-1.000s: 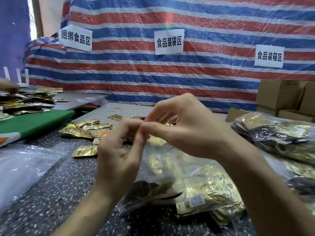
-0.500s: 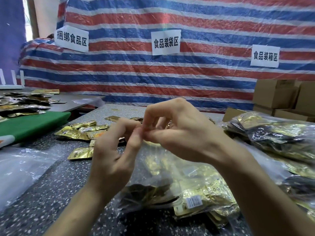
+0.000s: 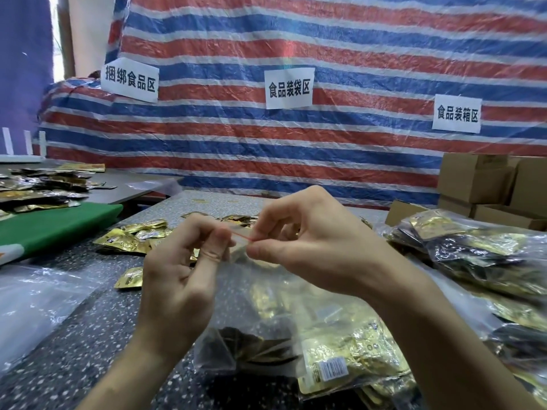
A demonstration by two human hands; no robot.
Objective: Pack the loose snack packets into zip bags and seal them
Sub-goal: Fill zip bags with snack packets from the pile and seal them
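A clear zip bag (image 3: 275,315) filled with gold and dark snack packets hangs upright in front of me over the speckled table (image 3: 74,335). Its red zip strip (image 3: 241,235) runs between my hands. My left hand (image 3: 183,279) pinches the strip's left end with thumb and fingers. My right hand (image 3: 310,241) pinches the strip just to the right of it. Loose gold snack packets (image 3: 130,239) lie on the table behind my left hand. One more loose packet (image 3: 128,278) lies nearer.
Filled zip bags (image 3: 479,261) are piled at the right. Empty clear bags (image 3: 32,300) lie at the left. A green board (image 3: 53,226) and a side table with more packets (image 3: 38,187) stand at far left. Cardboard boxes (image 3: 488,184) sit at back right, a striped tarp behind.
My hands have drawn slightly apart along the top of the bag, and the red zip strip now shows between them. The bag still hangs from both hands.
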